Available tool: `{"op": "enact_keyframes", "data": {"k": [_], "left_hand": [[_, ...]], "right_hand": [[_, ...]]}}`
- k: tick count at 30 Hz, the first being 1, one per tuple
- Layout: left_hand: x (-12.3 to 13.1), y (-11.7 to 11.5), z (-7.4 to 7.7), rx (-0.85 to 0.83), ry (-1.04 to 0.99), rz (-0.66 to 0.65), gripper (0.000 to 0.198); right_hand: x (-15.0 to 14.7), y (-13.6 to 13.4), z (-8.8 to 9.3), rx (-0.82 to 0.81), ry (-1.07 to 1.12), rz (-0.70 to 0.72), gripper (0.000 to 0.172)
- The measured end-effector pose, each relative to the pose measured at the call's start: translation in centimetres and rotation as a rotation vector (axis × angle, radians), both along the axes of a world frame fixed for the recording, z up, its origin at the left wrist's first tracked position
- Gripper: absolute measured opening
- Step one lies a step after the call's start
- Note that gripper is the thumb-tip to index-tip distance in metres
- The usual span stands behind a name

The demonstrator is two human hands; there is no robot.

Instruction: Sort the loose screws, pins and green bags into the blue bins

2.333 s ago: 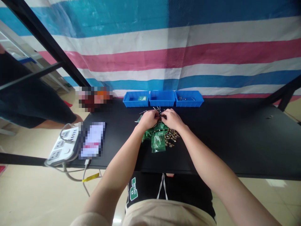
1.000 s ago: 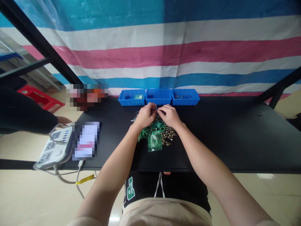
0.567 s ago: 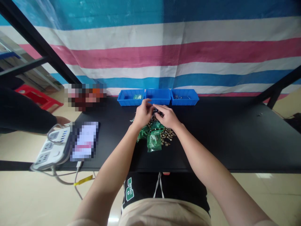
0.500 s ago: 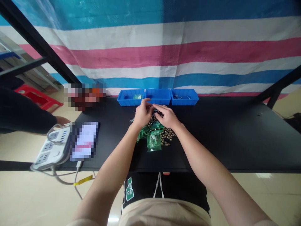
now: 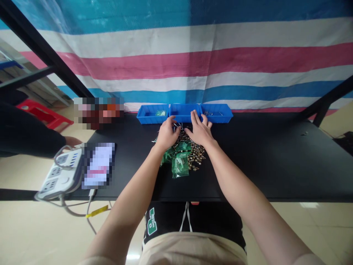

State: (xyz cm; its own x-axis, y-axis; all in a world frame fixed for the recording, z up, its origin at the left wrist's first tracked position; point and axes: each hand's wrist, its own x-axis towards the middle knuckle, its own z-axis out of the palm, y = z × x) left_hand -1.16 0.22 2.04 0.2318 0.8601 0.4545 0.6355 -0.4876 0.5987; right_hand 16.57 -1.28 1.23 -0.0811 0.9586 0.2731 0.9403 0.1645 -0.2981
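A pile of small metal pieces [image 5: 196,156], with brassy heads and thin silver shanks, lies on the black table before me. Green plastic packets [image 5: 180,164] with pale pieces inside lie among them at the front left of the pile. My left hand [image 5: 168,132] rests at the pile's left side, fingers curved, with a gap between thumb and forefinger. Thin silver shanks show in that gap; whether the fingers touch them is unclear. My right hand [image 5: 200,130] is spread over the pile's back right, its fingertips reaching the front of the middle blue bin [image 5: 184,118].
The left blue bin [image 5: 145,119] holds a green packet; the right blue bin [image 5: 224,118] holds a few thin metal pieces. A white power strip [image 5: 62,171] and a blurred-out screen stand at left, cables hanging. Another person's dark sleeve [image 5: 30,129] shows far left. A tiny piece [image 5: 304,134] lies far right.
My right hand has moved slightly right and forward, away from the left hand, and its fingers have spread. The left hand has stayed almost in place.
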Motion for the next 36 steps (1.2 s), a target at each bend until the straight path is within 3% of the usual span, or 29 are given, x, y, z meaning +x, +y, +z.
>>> {"op": "enact_keyframes", "data": {"k": [14, 23, 29, 36], "left_hand": [[-0.1, -0.1, 0.2, -0.011, 0.156, -0.007, 0.036], [-0.2, -0.2, 0.1, -0.031, 0.435, 0.026, 0.031], [-0.3, -0.2, -0.2, -0.087, 0.507, -0.003, 0.034], [-0.2, -0.2, 0.0, -0.124, 0.497, -0.038, 0.030]], "right_hand": [[0.0, 0.0, 0.1, -0.010, -0.027, -0.018, 0.070], [0.0, -0.2, 0.0, 0.100, 0.034, -0.012, 0.066], [-0.1, -0.5, 0.4, 0.253, 0.131, 0.036, 0.035], [-0.4, -0.7, 0.4, 0.100, 0.082, 0.117, 0.024]]}}
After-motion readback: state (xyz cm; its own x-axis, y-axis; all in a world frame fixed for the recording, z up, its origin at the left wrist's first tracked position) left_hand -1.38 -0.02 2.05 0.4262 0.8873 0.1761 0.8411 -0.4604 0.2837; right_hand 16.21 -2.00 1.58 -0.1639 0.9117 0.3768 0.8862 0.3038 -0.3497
